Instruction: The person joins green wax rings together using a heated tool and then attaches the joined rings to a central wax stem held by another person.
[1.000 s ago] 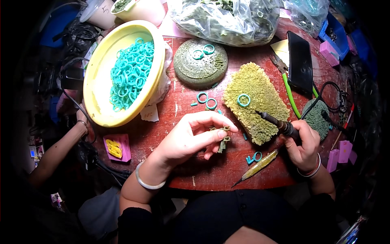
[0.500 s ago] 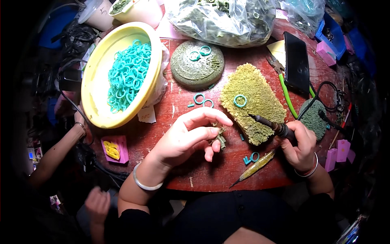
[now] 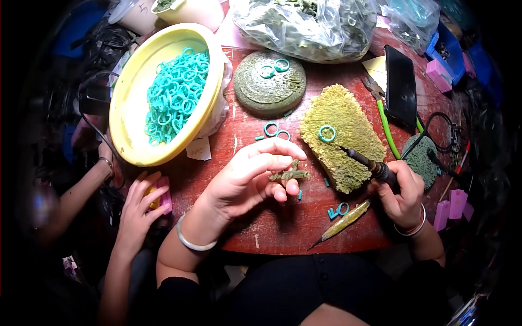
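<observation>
Between the fingertips of my left hand (image 3: 239,176) is a small olive-green branched piece (image 3: 293,174), held above the red table (image 3: 255,228). The fingers partly hide it. My right hand (image 3: 401,190) grips a black pen-shaped hot tool (image 3: 375,167) with a thin dark tip, which hovers over the yellow-green spongy block (image 3: 342,157). A teal ring (image 3: 327,133) lies on that block, just beyond the tip. Two more teal rings (image 3: 271,129) lie past my left hand. Nearer me, another ring (image 3: 342,208) sits by a pointed tool with a yellowish handle (image 3: 345,221).
At left stands a yellow basin (image 3: 120,111) heaped with teal rings. A co-worker's hand (image 3: 136,212) rests at a pink block (image 3: 166,195). Behind are a round green disc (image 3: 266,95) and a clear bag (image 3: 304,32). Pliers (image 3: 383,117) and a phone (image 3: 401,87) lie right.
The olive-green piece has turned in my left fingers and now lies more level. A co-worker's hand has come up onto the pink block. The view has shifted slightly; my right hand barely moved.
</observation>
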The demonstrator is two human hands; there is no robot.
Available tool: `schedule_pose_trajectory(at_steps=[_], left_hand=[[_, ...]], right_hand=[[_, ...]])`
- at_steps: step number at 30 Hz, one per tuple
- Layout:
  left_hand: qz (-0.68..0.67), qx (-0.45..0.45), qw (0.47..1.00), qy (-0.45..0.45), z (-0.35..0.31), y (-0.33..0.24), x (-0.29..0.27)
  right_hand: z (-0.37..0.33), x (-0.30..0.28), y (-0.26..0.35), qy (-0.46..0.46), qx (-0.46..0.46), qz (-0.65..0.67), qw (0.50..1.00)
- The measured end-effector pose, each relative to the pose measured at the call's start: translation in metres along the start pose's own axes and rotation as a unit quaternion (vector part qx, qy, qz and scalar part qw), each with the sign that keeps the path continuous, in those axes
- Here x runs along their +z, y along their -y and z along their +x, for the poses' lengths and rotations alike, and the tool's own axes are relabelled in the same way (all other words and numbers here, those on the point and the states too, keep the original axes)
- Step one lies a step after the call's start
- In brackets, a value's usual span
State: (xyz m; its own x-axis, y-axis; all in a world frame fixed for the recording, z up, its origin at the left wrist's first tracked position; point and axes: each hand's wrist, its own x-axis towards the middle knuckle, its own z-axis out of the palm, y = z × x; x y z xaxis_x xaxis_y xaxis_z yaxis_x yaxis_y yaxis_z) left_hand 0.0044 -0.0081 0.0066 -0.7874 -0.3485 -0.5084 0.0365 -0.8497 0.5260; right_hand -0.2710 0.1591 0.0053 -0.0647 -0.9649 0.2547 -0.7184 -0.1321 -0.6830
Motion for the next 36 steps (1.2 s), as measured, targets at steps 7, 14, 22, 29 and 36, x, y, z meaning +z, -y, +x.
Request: schedule_pose_trajectory(at_steps=[7,14,22,29,36], left_hand=[[-0.009,-0.001,1.000,0.000,0.001,0.000,-0.002],[-0.002,0.000,1.000,0.004,0.002,0.000,-0.002],[-0.043,0.009,0.997,0.058,0.002,0.003,-0.010],[0.021,0.000,1.000,0.016,0.001,0.000,-0.002],[-0.016,-0.006,0.999,0.038,0.003,0.002,-0.004]], right_hand=[[0.000,0.002,-0.001,-0.004,0.025,0.013,1.000],[-0.001,0.001,-0.002,-0.005,0.020,0.016,1.000],[-0.002,0.001,0.000,0.001,0.014,-0.009,1.000],[-0.001,-0.001,0.002,0.002,0.000,-0.018,1.000],[-0.001,-0.001,0.001,0.003,0.004,-0.008,1.000]])
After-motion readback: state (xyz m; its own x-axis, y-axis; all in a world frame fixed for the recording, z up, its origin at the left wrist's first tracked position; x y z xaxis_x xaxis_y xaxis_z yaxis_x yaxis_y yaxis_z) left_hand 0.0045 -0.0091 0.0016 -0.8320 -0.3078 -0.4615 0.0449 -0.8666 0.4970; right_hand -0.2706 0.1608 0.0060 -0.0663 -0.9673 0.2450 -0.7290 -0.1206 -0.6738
